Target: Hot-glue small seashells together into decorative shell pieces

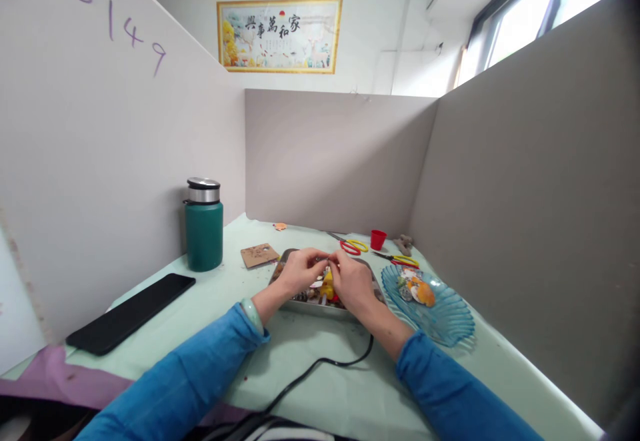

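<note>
Above a metal tray (320, 308) of small mixed pieces, my two hands meet with fingertips nearly touching. My left hand (301, 270) is closed in a pinch, a pale green bangle on its wrist. My right hand (353, 282) is also pinched, facing it. Whatever lies between the fingertips is too small to name. Below the hands, a yellow piece (327, 285) shows among the tray's contents, which my hands partly hide.
Right of the tray sits a blue glass plate (450, 308) with orange and white pieces. Behind are scissors (354, 247), more scissors (400, 260) and a red cup (378, 240). Left are brown card (259, 255), a green bottle (204, 234) and a black slab (133, 311). A cable (320, 362) runs in front.
</note>
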`<action>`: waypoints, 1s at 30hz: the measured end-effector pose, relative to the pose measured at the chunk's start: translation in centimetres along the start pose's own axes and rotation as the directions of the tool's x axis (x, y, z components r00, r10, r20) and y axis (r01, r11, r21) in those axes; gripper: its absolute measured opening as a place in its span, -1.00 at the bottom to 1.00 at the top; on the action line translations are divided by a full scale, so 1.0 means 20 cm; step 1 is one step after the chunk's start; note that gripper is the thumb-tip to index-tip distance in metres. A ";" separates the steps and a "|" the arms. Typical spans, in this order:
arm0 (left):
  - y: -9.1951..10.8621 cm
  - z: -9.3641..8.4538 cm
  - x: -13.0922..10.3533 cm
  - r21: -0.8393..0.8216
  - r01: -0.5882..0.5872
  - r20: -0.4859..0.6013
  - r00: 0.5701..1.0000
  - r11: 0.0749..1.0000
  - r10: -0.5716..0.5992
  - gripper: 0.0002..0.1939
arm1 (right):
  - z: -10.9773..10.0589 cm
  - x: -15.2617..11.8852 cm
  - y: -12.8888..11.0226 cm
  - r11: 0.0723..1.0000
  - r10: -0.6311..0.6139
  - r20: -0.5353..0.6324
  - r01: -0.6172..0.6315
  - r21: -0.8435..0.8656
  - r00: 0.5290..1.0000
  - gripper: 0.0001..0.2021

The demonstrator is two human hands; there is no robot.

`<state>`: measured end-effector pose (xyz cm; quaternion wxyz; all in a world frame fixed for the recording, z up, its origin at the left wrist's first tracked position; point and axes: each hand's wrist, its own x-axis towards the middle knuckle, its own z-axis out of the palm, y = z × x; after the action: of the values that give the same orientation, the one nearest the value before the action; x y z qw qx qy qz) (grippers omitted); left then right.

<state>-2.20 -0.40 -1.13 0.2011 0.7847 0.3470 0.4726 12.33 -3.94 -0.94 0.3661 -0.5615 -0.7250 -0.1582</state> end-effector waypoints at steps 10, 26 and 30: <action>0.04 -0.01 0.01 -0.187 0.086 0.054 0.996 0.979 -0.077 -0.71 | -0.01 0.00 0.00 0.996 -0.028 -0.035 0.031 0.084 0.999 -0.85; -0.01 0.00 0.01 -0.101 0.064 0.060 0.997 0.993 -0.058 -0.71 | 0.00 0.00 0.00 1.000 -0.016 -0.008 0.017 0.015 1.000 -0.86; -0.02 0.00 0.01 -0.093 0.069 0.071 0.996 0.993 -0.062 -0.70 | -0.01 0.00 0.00 1.000 -0.005 0.007 0.005 0.013 1.000 -0.86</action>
<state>-2.33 -0.03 -1.28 0.2653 0.7780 0.3426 0.4548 12.38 -4.10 -0.89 0.3669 -0.5578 -0.7286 -0.1527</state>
